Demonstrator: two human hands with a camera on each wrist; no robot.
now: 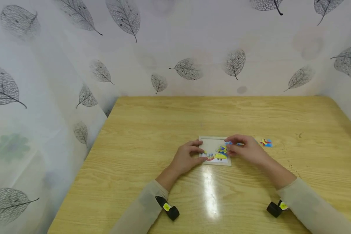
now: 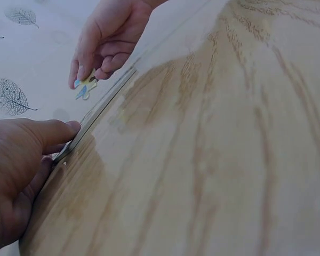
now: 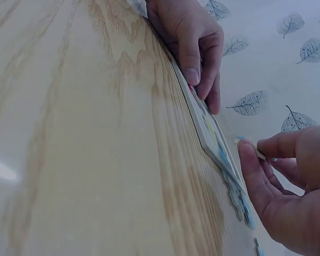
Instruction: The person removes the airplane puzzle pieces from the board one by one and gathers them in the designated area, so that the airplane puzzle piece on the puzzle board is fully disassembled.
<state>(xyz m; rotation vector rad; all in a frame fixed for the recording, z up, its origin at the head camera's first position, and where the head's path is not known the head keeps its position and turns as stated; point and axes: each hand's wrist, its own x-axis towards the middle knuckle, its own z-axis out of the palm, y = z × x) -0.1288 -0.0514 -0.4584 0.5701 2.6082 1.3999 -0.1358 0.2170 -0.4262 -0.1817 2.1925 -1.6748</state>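
Note:
A small jigsaw puzzle board (image 1: 213, 143) with a pale rim lies on the table, pieces filling its lower and right parts in yellow, blue and red. My left hand (image 1: 186, 156) holds the board at its left side; in the left wrist view the thumb (image 2: 61, 130) lies along the edge. Over the board's right side, my right hand (image 1: 248, 150) pinches a jigsaw piece (image 2: 86, 85) with yellow and blue on it between thumb and fingertips. The right wrist view shows this piece mostly hidden by the fingers (image 3: 253, 160), raised above the board.
A loose jigsaw piece (image 1: 266, 142) in blue, yellow and red lies right of the board. More loose pieces (image 3: 237, 197) lie close against the board's right end. The wooden table (image 1: 152, 120) meets a leaf-patterned cloth (image 1: 210, 42) at its far edge.

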